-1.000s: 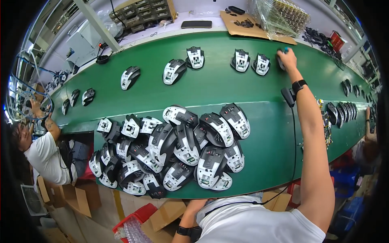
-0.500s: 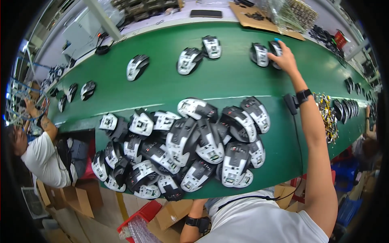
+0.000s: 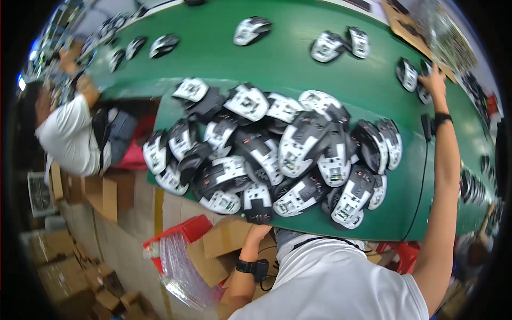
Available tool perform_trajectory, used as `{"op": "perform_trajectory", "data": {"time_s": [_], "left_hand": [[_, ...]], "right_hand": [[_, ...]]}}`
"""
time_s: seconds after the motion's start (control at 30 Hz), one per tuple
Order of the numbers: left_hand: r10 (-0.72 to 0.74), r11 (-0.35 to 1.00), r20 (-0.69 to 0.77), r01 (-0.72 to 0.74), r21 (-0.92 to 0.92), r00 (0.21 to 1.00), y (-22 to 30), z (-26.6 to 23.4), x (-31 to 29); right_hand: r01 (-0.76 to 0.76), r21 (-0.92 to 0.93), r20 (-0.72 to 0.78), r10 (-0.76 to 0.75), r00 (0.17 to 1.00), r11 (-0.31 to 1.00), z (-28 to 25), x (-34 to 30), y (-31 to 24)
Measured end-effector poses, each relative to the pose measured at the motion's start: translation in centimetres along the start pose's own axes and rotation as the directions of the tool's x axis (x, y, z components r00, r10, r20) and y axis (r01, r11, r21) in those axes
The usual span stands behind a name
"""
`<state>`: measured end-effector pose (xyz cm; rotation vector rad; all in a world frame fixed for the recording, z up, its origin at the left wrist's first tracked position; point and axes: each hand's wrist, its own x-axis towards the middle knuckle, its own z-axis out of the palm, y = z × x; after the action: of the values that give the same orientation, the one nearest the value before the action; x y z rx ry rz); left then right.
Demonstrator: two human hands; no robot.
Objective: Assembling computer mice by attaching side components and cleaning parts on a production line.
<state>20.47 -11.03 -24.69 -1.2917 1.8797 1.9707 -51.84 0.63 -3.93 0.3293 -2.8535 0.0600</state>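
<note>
My right hand (image 3: 436, 86) is stretched to the far right, its thumb and fingers round a black-and-white computer mouse shell (image 3: 425, 96) on the green bench. Close beside that shell, on its left, lies another mouse shell (image 3: 408, 74). My left hand (image 3: 259, 231) is at the bench's front edge, just below a mouse shell (image 3: 257, 201) of the pile; its fingers are hidden, so I cannot tell whether it holds anything. The pile of several mouse shells (image 3: 304, 144), white undersides and dark sides showing, covers the near part of the bench.
Several more mouse shells (image 3: 250, 31) lie spaced along the far strip of the green bench (image 3: 213, 58). A black cable (image 3: 421, 184) runs down at the right. Left, a co-worker (image 3: 74, 133) sits; cardboard boxes (image 3: 58, 266) and a red bin (image 3: 186, 232) are below.
My view has swung, so the bench and pile appear higher and farther right. My left hand now shows more at the bench edge. My right hand stays at the same mouse shell.
</note>
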Motion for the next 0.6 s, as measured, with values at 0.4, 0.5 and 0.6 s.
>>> {"op": "perform_trajectory", "data": {"time_s": [0.4,0.5,0.6], "left_hand": [[0.121,0.993,-0.067,-0.119,0.026,0.99,8.5,0.6,-0.8],[0.351,0.936,-0.17,-0.34,0.094,0.921,5.4,1.5,2.0],[0.226,0.974,-0.113,-0.223,0.036,0.968,2.7,1.0,3.3]], "right_hand": [[0.278,0.308,-0.18,-0.232,0.956,0.91,3.4,2.4,8.3],[0.244,0.731,-0.116,-0.236,0.965,0.638,-2.4,2.7,6.9],[0.4,0.811,-0.112,-0.557,0.823,0.427,-12.5,-4.2,-5.5]]}}
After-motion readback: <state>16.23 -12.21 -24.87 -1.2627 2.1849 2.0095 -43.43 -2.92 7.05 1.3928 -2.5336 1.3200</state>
